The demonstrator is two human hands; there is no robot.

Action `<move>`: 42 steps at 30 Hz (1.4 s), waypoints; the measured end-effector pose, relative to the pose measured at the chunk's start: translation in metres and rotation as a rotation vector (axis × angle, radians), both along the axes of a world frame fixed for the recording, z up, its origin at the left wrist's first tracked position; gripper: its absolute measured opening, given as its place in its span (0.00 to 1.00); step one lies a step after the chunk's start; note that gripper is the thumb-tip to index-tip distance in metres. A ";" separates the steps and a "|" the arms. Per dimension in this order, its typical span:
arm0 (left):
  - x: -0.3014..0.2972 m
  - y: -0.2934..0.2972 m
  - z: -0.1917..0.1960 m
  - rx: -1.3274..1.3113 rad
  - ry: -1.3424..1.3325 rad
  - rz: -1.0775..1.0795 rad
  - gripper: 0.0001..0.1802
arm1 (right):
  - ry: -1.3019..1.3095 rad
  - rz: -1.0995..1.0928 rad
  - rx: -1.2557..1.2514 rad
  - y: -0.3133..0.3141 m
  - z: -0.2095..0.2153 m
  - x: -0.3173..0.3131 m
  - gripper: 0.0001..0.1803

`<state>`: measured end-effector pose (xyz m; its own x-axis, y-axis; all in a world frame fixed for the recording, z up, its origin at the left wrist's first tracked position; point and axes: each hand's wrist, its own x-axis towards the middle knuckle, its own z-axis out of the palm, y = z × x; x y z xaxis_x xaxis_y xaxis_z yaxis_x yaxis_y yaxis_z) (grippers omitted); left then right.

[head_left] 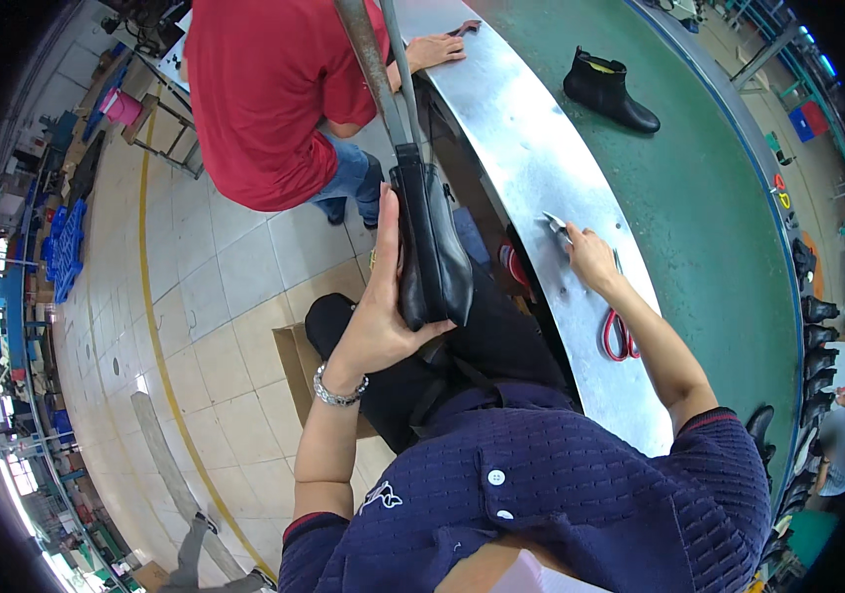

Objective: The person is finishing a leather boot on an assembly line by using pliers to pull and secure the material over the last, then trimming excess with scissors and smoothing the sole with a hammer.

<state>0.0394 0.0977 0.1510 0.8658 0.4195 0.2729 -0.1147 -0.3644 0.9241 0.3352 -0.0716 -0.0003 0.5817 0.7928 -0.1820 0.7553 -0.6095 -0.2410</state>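
Head view: our left hand [375, 326] wraps its fingers around a black ankle boot [432, 252] mounted on a metal post [371, 64], at center. Our right hand [588, 255] pinches small pliers [557, 226] on the steel desk [521, 138] at two o'clock; we should steady the boot firmly.
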 end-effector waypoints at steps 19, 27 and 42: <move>0.021 -0.034 -0.075 -1.018 0.050 0.251 0.47 | 1.107 -0.341 0.812 -0.093 0.124 -0.062 0.32; 0.078 -0.029 -0.028 -0.985 -0.104 0.176 0.35 | 0.837 -0.171 0.711 -0.126 0.111 -0.093 0.27; 0.205 -0.125 -0.004 -0.383 -0.254 -0.011 0.30 | 1.936 -0.671 1.470 -0.108 0.095 -0.074 0.52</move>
